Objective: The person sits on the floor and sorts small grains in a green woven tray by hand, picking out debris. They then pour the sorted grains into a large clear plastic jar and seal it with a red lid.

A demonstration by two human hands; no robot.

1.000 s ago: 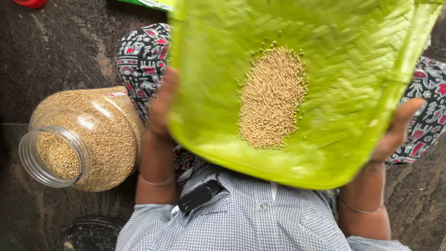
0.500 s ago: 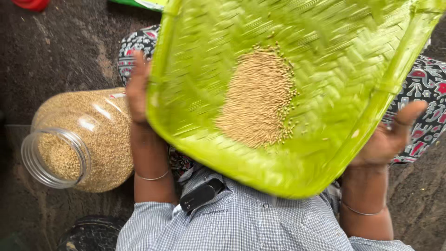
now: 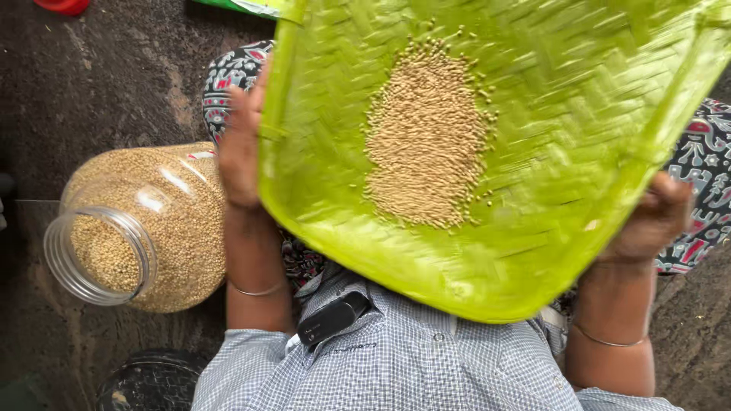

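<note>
Head view: woven green tray (image 3: 579, 152), held tilted, grain pile (image 3: 426, 137) at its centre. Left hand (image 3: 242, 144) grip closed on tray's left rim; right hand (image 3: 653, 221) closed on right rim. Grain-filled clear jar (image 3: 145, 224) lies left of tray, on the floor.

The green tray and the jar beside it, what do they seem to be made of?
The tray looks like woven strips, probably plastic: a herringbone weave shows and the bright lime surface is slightly glossy. The jar looks like clear plastic or glass: the grain inside shows through and its wall carries shiny highlights.
</note>
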